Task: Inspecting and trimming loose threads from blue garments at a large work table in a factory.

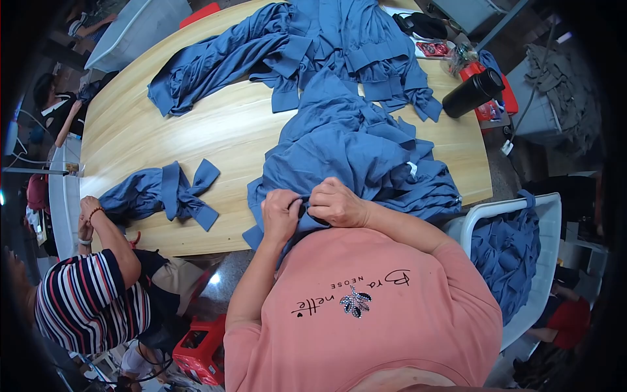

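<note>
A blue garment [326, 147] lies bunched on the table's near edge, its lower part against my body. My left hand [279, 212] is closed on the near edge of its cloth. Just to the right, my right hand [337, 204] pinches the same edge, fingers curled. A short fold of cloth shows between the two hands; what lies under the fingertips is hidden. A small white label [411, 170] sticks out at the garment's right side. Beyond it, more blue garments [353, 39] with wide bands are heaped.
The wooden table [130, 137] curves round the work. At left, a person in a striped top [88, 297] handles another blue garment [153, 193]. A black bottle [473, 91] stands at the right edge. A white bin [548, 261] holds blue cloth; a red stool [199, 353] stands lower left.
</note>
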### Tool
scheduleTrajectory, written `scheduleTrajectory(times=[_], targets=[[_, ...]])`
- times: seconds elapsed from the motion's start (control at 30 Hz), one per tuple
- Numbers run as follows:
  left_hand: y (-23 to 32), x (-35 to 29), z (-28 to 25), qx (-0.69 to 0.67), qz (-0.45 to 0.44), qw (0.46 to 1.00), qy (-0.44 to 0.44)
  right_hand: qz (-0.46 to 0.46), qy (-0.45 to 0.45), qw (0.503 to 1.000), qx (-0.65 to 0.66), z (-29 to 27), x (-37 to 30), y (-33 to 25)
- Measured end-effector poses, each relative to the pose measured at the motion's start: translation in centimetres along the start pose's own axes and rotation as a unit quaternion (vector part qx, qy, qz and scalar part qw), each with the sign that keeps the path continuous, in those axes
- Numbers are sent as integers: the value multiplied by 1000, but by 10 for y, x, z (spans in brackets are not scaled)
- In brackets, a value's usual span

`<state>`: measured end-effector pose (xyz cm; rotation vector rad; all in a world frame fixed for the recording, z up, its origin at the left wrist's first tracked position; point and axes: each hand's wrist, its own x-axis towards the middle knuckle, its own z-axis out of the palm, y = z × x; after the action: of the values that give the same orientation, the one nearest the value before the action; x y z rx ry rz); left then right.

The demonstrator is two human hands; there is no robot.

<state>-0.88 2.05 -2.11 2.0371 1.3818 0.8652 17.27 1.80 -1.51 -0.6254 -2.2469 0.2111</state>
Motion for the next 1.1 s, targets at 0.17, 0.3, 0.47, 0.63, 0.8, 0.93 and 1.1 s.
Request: scheduleTrajectory(times=[0.17, 0.3, 0.47, 0.63, 0.8, 0.93, 1.1], targets=[[-13, 6, -2, -217, -189, 949, -129, 7, -90, 996, 13, 0, -6, -3], [-4, 2, 4, -266, -173, 931, -182, 46, -79, 996, 12, 7, -12, -2], [0, 0, 1, -299, -216, 908, -198, 94, 25, 995, 13, 7, -17, -3], [-1, 3, 4, -388, -252, 865, -194, 85, 52, 994, -34, 1, -14, -5], [4, -2, 11, -500, -319, 792, -145, 46, 27, 996, -70, -2, -10, -5], [4, -7, 12, -516, -332, 781, -115, 17, -1, 998, -63, -2, -8, -4], [3, -10, 16, -600, -341, 720, -72, 8, 0, 998, -56, -2, -6, -4]])
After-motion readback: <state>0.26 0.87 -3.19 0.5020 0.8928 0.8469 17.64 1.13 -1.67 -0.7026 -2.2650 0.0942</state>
